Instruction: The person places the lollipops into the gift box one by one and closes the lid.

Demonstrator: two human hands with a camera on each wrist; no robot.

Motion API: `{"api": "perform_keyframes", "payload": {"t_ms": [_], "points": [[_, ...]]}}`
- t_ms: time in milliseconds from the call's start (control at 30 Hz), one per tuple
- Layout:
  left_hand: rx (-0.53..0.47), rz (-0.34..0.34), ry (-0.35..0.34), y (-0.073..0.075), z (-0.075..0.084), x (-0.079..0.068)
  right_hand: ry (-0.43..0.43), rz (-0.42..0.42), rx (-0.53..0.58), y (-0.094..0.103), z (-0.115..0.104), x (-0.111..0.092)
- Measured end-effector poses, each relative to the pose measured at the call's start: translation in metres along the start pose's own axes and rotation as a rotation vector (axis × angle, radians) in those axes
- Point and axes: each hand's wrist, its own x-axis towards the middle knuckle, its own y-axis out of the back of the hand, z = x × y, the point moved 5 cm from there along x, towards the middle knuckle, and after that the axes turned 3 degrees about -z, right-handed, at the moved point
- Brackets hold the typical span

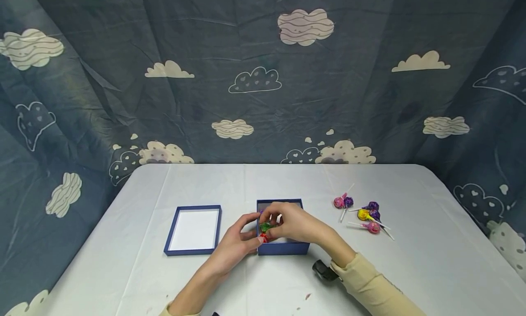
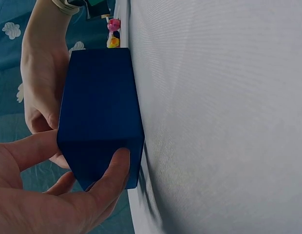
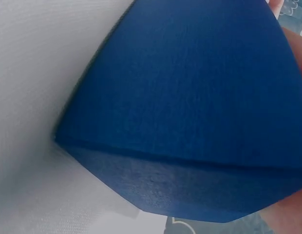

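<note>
A blue box (image 1: 283, 249) stands uncovered on the white table. My left hand (image 1: 235, 244) grips its left wall, with fingers (image 2: 114, 168) on the outer side and the thumb up at the rim. Over the opening, my right hand (image 1: 293, 222) reaches in from above and pinches a green-wrapped lollipop (image 1: 265, 226) between thumb and fingers. A red-wrapped lollipop (image 1: 263, 238) shows just below it, close to the left thumb tip. The right hand covers much of the box's inside. In the right wrist view the box's outer wall (image 3: 185, 92) hides the fingertips.
The box lid (image 1: 193, 252), white inside with a blue rim, lies left of the box. To the right are loose lollipops: a pink one (image 1: 339, 202) beside a purple one (image 1: 348, 202), then a yellow one (image 1: 363, 214), more purple ones and another pink one (image 1: 373, 228). A cloud-print curtain (image 1: 255, 106) hangs behind the table.
</note>
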Motion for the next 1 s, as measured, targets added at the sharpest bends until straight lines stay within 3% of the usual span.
{"api": "perform_keyframes", "payload": {"t_ms": [400,733,1000], "points": [[-0.013,0.003,-0.011,-0.001,0.0,0.0,0.016,0.098,0.024,0.013,-0.007,-0.011],[-0.011,0.016,-0.005,-0.002,0.001,0.0,0.009,0.205,-0.022,0.038,-0.004,-0.035],[-0.004,0.022,0.005,-0.002,0.001,0.0,-0.058,0.275,-0.072,0.063,0.006,-0.059]]}}
